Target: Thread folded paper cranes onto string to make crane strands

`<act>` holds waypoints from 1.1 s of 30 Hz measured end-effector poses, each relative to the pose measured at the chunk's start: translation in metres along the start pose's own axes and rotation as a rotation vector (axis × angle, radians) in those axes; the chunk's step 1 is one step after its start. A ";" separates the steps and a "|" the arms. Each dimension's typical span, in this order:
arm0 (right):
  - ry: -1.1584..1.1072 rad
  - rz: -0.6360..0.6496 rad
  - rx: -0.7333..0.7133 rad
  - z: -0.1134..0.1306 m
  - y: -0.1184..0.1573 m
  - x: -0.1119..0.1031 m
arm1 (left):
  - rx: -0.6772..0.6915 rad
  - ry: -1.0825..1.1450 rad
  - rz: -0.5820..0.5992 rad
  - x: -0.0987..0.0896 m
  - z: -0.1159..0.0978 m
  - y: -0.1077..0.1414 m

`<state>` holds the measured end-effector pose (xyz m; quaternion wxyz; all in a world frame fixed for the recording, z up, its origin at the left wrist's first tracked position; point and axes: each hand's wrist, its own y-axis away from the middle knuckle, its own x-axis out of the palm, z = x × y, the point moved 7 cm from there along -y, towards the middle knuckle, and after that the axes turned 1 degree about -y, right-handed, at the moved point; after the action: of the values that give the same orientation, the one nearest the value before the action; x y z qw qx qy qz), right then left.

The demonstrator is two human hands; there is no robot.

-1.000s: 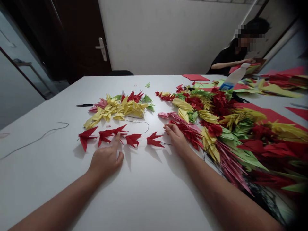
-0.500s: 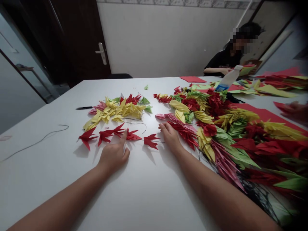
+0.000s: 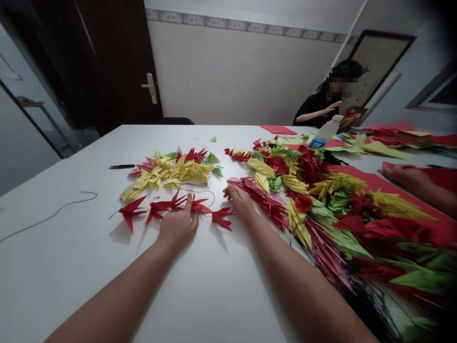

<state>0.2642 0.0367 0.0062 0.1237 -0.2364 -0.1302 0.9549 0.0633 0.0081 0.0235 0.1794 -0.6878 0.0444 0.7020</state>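
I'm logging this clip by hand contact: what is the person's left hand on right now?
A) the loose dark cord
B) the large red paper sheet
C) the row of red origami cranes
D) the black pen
C: the left hand lies over the row of red origami cranes, with its fingers across them.

We cannot see all of the red paper crane [image 3: 198,206], because the left hand [image 3: 178,224] covers part of it. The other person's arm [image 3: 417,181] is cut off by the right edge. The pile of paper cranes [image 3: 357,238] gets dark and blurry in the bottom corner. The tiny pink bit [image 3: 156,196] is too small for us to tell.
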 end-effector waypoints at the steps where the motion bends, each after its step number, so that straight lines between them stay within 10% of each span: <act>1: -0.027 0.029 -0.007 -0.002 0.001 0.000 | 0.021 0.003 -0.033 -0.002 -0.001 0.003; 6: -0.132 -0.013 0.026 -0.016 -0.005 -0.008 | 0.399 0.087 -0.330 -0.023 -0.035 0.024; 9: -0.169 -0.019 0.037 -0.020 -0.012 -0.006 | 0.587 0.095 -0.238 -0.016 -0.061 0.027; 15: -0.232 -0.014 0.058 -0.019 -0.011 -0.005 | 0.414 0.042 0.039 0.004 -0.066 -0.003; 25: -0.282 -0.038 0.073 -0.014 -0.007 -0.010 | 0.276 0.049 0.042 0.005 -0.077 -0.034; 30: -0.303 -0.015 0.095 -0.018 -0.009 -0.007 | 0.232 0.199 0.214 -0.006 -0.043 0.009; 33: -0.304 0.004 0.101 -0.019 -0.010 -0.006 | 0.076 0.185 0.102 -0.032 0.019 0.028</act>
<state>0.2796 0.0475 -0.0044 0.1126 -0.0828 -0.0987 0.9853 0.0360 -0.0182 0.0502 0.1646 -0.7392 0.1224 0.6414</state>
